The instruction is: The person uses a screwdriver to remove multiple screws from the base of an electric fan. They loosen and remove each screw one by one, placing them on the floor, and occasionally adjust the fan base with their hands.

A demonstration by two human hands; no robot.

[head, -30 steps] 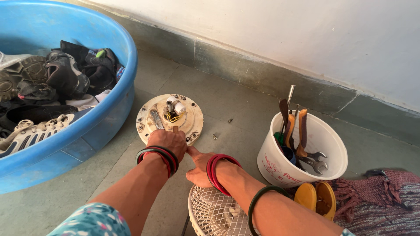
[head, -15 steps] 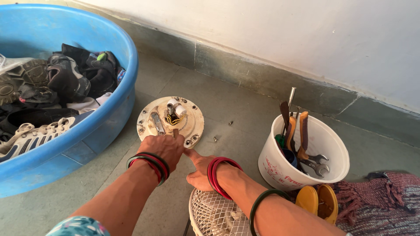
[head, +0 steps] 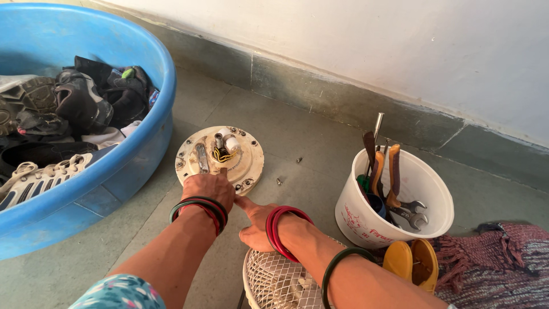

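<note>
A round cream motor housing (head: 245, 162) lies flat on the grey floor, with yellow and black wires and a metal strip on top. My left hand (head: 209, 189) sits at its near edge, closed in a fist around a tool whose brown end (head: 223, 170) sticks out above the knuckles. My right hand (head: 255, 224) rests just right of it, one finger stretched toward the left hand. Its other fingers are curled under and hidden. Both wrists wear red and green bangles.
A blue tub (head: 131, 160) full of shoes stands left. A white bucket (head: 434, 191) of pliers, spanners and screwdrivers stands right. A white wire fan grille (head: 280, 280) lies under my right forearm. Two loose screws (head: 279, 181) lie by the housing. Yellow caps (head: 412, 260) and a cloth (head: 503, 266) are at the right.
Both hands keep their places at the housing's near edge. Only the view has shifted a little.
</note>
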